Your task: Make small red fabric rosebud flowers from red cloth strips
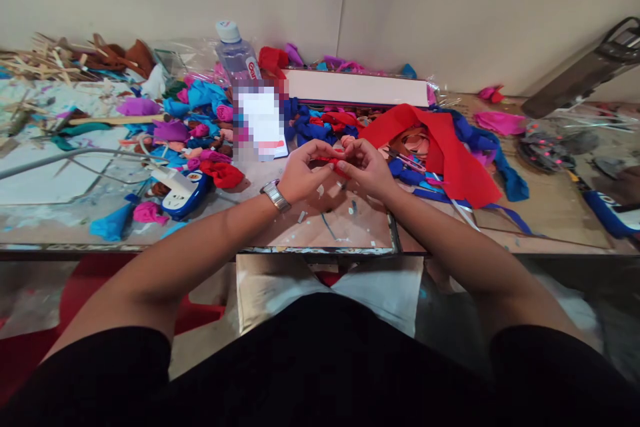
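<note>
Between my two hands is a small piece of red crepe paper [338, 165], pinched at the fingertips above the table's front part. My left hand [309, 170], with a metal watch on its wrist, closes thumb and forefinger on the paper's left side. The fingers of my right hand [367, 167] grip its right side. Much of the piece is hidden by my fingers. Just right of my right hand lies a wide red crepe strip [450, 160], draped over blue strips and pink scraps. A phone [265, 123], partly blurred out, lies beyond my left hand.
Left of me are a power strip [187, 195] with a plugged-in cable and several crumpled paper flowers [220, 170]. A water bottle [237, 57] stands behind them, near wooden sticks [57, 61]. At right, a dark flask [583, 70] leans by the wall above a cardboard sheet [555, 213].
</note>
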`<control>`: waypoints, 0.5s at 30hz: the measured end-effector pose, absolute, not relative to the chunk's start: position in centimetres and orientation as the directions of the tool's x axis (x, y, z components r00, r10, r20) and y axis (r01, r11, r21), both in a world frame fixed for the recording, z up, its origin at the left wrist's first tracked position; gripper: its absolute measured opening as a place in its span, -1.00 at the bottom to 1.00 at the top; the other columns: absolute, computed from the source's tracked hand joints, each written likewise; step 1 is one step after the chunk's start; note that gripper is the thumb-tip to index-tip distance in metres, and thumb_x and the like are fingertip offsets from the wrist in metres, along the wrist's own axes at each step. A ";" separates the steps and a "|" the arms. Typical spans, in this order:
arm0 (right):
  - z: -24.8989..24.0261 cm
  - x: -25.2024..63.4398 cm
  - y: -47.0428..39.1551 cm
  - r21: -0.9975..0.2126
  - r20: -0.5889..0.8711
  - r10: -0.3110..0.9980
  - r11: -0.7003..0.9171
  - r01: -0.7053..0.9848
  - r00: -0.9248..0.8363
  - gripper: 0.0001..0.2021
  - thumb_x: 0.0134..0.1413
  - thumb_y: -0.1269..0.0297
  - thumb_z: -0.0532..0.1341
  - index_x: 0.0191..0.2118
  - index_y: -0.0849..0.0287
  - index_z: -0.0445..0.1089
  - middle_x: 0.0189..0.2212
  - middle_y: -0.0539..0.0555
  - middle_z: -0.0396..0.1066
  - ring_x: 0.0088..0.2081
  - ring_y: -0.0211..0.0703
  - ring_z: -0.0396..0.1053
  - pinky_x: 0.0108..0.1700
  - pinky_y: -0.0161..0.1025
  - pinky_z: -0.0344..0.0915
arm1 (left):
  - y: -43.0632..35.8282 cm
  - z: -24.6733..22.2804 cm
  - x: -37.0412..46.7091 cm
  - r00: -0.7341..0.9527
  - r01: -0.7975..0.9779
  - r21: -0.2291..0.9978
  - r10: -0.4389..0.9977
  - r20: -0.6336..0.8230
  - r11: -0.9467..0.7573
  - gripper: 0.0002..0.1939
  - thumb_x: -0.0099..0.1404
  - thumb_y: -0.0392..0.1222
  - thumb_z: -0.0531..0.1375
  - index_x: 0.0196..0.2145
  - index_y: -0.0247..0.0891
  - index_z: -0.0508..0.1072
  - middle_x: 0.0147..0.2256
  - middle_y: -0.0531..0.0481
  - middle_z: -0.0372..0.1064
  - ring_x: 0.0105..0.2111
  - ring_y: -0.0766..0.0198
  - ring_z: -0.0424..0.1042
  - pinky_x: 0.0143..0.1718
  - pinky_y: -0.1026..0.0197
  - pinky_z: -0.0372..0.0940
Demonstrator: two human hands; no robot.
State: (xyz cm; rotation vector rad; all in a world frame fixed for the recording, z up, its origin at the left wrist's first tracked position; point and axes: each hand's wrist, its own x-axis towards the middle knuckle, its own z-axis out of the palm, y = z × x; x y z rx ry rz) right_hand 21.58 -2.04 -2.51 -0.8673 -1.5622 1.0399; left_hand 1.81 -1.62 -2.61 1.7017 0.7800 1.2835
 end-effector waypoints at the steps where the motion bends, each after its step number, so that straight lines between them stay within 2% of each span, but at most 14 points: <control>1: -2.5 21.6 -2.0 -0.936 0.341 0.914 0.352 0.015 -0.218 -0.40 -0.01 -0.28 0.52 -0.18 0.05 0.29 -0.21 -0.02 0.44 -0.22 -0.22 0.45 -0.16 -0.27 0.42 | -1.6 -2.6 1.8 0.282 -0.011 0.891 0.854 0.438 -0.453 -0.75 0.26 -0.20 0.39 -0.11 -0.20 0.51 -0.09 -0.11 0.66 -0.04 0.11 0.67 0.06 -0.03 0.57; 5: -2.8 22.1 -1.5 -0.957 0.281 0.922 0.292 -0.001 -0.267 -0.38 -0.08 -0.20 0.58 -0.09 0.04 0.36 -0.19 -0.02 0.53 -0.20 -0.20 0.52 -0.12 -0.25 0.48 | -1.6 -2.5 1.8 0.288 -0.041 0.880 0.838 0.464 -0.474 -0.75 0.28 -0.20 0.38 -0.09 -0.20 0.51 -0.06 -0.13 0.67 -0.04 0.12 0.68 0.06 -0.01 0.56; 10: -3.0 22.4 -1.0 -0.972 0.220 0.927 0.235 0.015 -0.305 -0.41 -0.14 -0.18 0.60 -0.07 0.08 0.57 -0.13 0.06 0.64 -0.14 -0.08 0.59 -0.06 -0.14 0.54 | -1.6 -2.5 1.9 0.301 -0.058 0.875 0.827 0.475 -0.481 -0.74 0.27 -0.20 0.37 -0.08 -0.19 0.50 -0.03 -0.14 0.66 -0.02 0.13 0.67 0.09 0.00 0.53; 15: -2.6 22.2 -1.7 -0.979 0.164 0.937 0.192 0.063 -0.308 -0.40 -0.11 -0.19 0.58 -0.02 0.11 0.67 -0.22 0.03 0.66 -0.26 -0.15 0.52 -0.18 -0.19 0.47 | -1.7 -2.6 1.9 0.306 -0.045 0.872 0.824 0.477 -0.488 -0.76 0.29 -0.21 0.36 -0.08 -0.18 0.51 -0.05 -0.11 0.66 -0.04 0.13 0.67 0.08 -0.01 0.52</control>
